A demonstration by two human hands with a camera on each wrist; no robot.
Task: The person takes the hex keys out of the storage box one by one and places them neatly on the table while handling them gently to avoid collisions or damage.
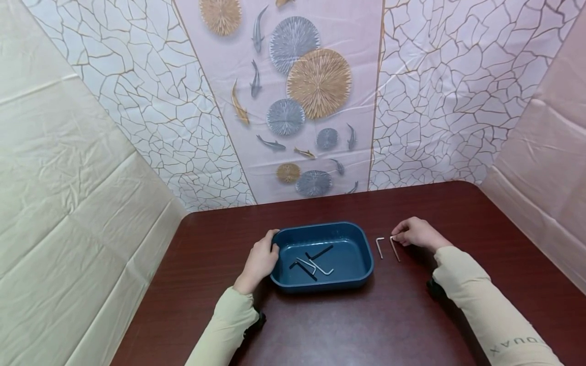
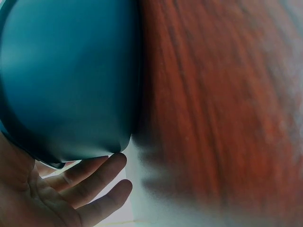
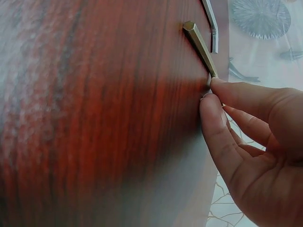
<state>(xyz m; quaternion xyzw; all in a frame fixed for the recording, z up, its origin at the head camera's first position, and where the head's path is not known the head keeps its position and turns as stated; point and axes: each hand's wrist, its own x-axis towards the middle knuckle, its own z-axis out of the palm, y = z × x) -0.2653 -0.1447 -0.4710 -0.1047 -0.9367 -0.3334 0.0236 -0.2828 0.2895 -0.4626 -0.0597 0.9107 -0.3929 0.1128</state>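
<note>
- Metal, slim and bent, one hex key (image 1: 396, 250) lies right of centre in the head view, its upper end at the right grip (image 1: 418, 233), its long axis running down and slightly right.
- That grip is closed to a pinch of thumb and forefinger near the key's bend; whether the key's free tip touches the surface (image 1: 339, 330), I cannot tell.
- Left of the pinched key, near mid-frame, sits the blue tray (image 1: 320, 288); a second hex key (image 1: 379, 247) lies between them, roughly parallel.
- The left grip (image 1: 260, 256), farther from both keys, holds the tray's left end, thumb at the rim.
- Only the right wrist view shows the pinched key's six-sided tip and brassy sheen; the left wrist view shows fingers beneath the thumb, outside the tray wall; only the head view shows the black keys (image 1: 322, 251) and silver keys (image 1: 320, 268) inside.
</note>
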